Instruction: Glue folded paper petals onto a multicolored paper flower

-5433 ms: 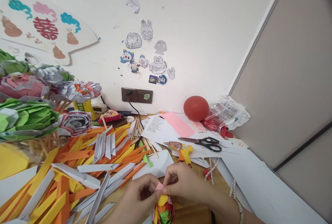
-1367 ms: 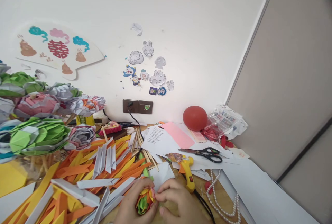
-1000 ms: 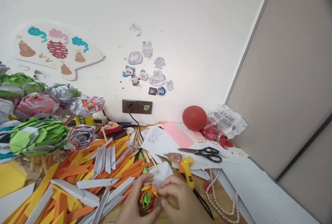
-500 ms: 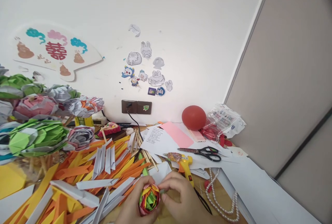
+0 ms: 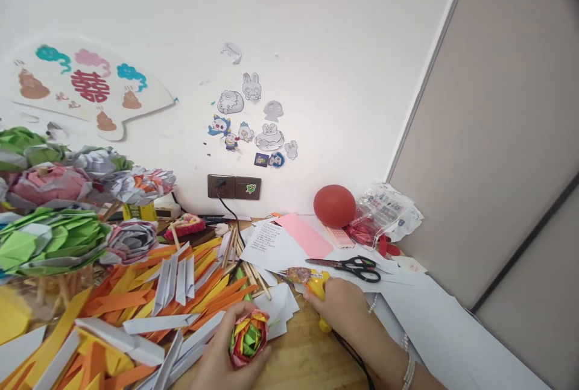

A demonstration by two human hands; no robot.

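A small paper flower (image 5: 248, 339), green in the middle with yellow, orange and red petals, sits in my left hand (image 5: 225, 348), its fingers wrapped round it near the table's front edge. My right hand (image 5: 342, 305) is closed round a yellow hot glue gun (image 5: 319, 284), whose nozzle points left. The glue gun's cord runs from its base toward the front edge. Between my hands lies bare wooden tabletop (image 5: 296, 351). White paper pieces (image 5: 278, 305) lie just behind the flower.
Folded orange, yellow and white paper strips (image 5: 149, 305) cover the left side. Large paper flowers (image 5: 54, 239) stand at far left. Black scissors (image 5: 357, 266), a red balloon (image 5: 335, 205), wooden sticks (image 5: 253, 272) and a pink sheet (image 5: 304, 234) are at the back. White sheets (image 5: 452, 323) lie right.
My right hand has left the paper flower and moved right to take hold of the glue gun. My left hand keeps the flower, now slightly farther left in view.
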